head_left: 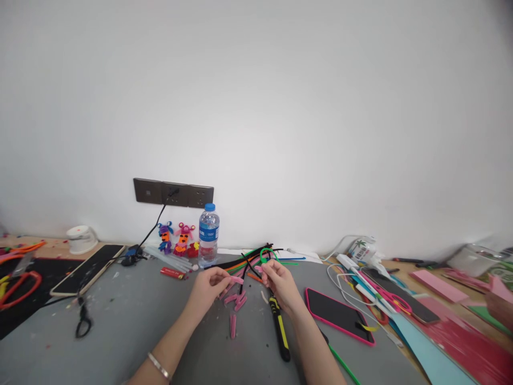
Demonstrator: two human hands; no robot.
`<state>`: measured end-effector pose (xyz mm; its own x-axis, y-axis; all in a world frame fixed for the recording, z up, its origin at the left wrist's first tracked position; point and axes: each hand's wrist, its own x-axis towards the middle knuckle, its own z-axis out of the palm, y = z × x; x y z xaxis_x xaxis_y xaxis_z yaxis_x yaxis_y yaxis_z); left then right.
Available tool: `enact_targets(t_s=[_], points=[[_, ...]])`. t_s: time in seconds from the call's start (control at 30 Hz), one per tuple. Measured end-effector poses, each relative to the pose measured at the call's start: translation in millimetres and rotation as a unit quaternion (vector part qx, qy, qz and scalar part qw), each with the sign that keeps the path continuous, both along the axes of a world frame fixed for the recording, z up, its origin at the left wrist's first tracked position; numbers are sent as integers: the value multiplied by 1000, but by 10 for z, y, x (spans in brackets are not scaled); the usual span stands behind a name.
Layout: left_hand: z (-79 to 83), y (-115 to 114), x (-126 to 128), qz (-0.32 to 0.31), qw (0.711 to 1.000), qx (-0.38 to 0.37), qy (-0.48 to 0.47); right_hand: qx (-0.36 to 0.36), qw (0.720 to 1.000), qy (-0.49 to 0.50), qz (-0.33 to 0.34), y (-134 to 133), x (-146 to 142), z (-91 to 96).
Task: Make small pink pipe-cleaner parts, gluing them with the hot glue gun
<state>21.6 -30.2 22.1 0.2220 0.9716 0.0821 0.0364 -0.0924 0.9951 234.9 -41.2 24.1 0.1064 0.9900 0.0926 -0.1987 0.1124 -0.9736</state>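
My left hand (212, 289) pinches a short pink pipe cleaner piece (237, 279) between thumb and fingertips. To its right, my right hand (278, 280) is closed in a pinch too; what lies between its fingertips cannot be made out. A green pipe cleaner loop (265, 251) shows just above those fingers, and I cannot tell whether they hold it. Folded pink pipe cleaner pieces (233, 326) lie on the grey mat (152, 331) below my hands. Behind them is a bunch of black, green and orange pipe cleaners (228, 264).
Pliers with yellow-black handles (279, 329) and a pink-cased phone (339, 315) lie by my right forearm. A water bottle (209, 235) and small pipe cleaner figures (183, 239) stand near the wall. Pink scissors (385, 294) lie right; another person's hand (500, 310) is at the far right.
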Motion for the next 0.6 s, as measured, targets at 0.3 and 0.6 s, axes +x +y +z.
enact_targets(t_s=[0.3,0.6], points=[[-58,37,-13,16,1000,11,-10,-24,999,22,-1,-9,11,32],[1,20,-9,29,999,16,-29,-6,961,-262,85,-6,86,-116]])
